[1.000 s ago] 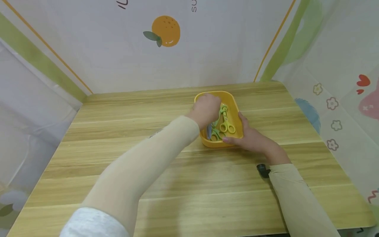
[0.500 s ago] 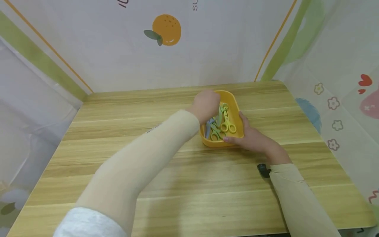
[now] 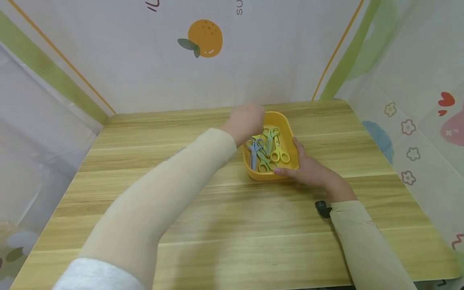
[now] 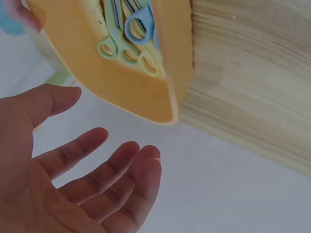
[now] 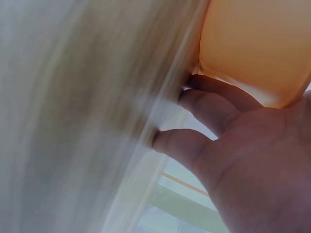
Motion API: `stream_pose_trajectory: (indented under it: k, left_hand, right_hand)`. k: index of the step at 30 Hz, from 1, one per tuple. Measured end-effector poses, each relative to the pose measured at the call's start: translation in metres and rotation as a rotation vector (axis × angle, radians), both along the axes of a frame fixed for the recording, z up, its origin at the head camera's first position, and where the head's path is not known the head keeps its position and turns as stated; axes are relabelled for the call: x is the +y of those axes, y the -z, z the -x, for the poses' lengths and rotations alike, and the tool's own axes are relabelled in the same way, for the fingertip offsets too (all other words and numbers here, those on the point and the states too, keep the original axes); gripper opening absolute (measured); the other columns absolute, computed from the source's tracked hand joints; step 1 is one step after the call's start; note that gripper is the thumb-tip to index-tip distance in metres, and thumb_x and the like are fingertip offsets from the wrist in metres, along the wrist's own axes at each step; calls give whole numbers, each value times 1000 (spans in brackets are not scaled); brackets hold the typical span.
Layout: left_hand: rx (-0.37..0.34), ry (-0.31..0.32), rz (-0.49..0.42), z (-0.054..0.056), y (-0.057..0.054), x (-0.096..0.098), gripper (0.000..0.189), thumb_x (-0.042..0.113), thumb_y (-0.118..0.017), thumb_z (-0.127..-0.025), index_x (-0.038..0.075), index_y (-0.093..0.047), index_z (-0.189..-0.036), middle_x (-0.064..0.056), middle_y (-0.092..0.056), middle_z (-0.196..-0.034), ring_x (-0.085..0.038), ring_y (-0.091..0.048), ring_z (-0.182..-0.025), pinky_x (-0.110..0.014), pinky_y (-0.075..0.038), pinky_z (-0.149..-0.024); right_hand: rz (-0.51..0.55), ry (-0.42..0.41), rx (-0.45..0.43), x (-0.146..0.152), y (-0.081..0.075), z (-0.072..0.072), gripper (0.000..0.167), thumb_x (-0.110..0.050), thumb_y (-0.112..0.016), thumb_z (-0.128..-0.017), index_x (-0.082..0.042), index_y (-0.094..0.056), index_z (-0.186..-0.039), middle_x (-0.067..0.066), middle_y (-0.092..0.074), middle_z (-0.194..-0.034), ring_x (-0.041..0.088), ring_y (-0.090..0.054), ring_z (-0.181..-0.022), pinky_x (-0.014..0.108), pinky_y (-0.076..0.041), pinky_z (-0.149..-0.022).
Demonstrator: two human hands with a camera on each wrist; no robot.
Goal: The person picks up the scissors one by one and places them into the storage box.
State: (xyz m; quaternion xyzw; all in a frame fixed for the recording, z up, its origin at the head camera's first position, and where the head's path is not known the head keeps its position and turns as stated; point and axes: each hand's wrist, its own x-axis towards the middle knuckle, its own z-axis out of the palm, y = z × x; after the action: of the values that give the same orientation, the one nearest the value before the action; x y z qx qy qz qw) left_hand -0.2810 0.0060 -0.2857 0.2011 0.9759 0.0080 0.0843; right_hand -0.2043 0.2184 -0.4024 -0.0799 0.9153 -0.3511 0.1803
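A yellow plastic bin (image 3: pixel 289 139) near the back of the table holds several small scissors. Blue scissors (image 3: pixel 253 158) lie at its left side, green scissors (image 3: pixel 270 146) in the middle and yellow scissors (image 3: pixel 278 149) at the right. My left hand (image 3: pixel 245 120) hovers over the bin's far left corner, partly hiding it. In the left wrist view the fingers of that hand (image 4: pixel 92 177) are spread and loosely bent, holding nothing. My right hand (image 3: pixel 312 171) holds the bin's near right corner, thumb over the rim; some fingertips meet the tabletop in the right wrist view.
A wood-grain table (image 3: pixel 210 225) spreads around the bin. A small black object (image 3: pixel 322 209) sits beside the right forearm. White printed curtains (image 3: pixel 268 56) stand behind and at both sides of the table.
My left hand has risen out of the bin toward the far left, uncovering the blue scissors fully. My right hand and the bin stay where they were.
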Motion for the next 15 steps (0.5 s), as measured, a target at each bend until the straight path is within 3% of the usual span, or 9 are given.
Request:
stream_pose_trajectory:
  k: [8,11,15]
  left_hand:
    - [-49,-67,-43,5,0,-23,10,13,-65,-97,15,-56,-91,0,-58,-92,-16,-52,-78,-28,-49,-64]
    - [-47,-84,-53,5,0,-34,4,15,-64,-97,13,-61,-100,-1,-61,-95,-17,-53,-80,-29,-47,-65]
    - [-42,-108,-81,5,0,-46,16,15,-64,-96,11,-66,-111,-3,-62,-99,-19,-54,-83,-33,-49,-69]
  right_hand:
    - [2,-2,1,-1,1,1,138,-69,-76,-88,-16,24,-167,39,-40,-160,49,-46,-146,66,-30,-126]
    - [12,1,-3,-1,1,0,137,-68,-76,-88,-17,24,-167,37,-38,-162,48,-46,-147,65,-30,-127]
    - [12,6,-12,0,0,0,137,-67,-76,-89,-17,25,-167,39,-34,-164,50,-42,-149,66,-28,-127]
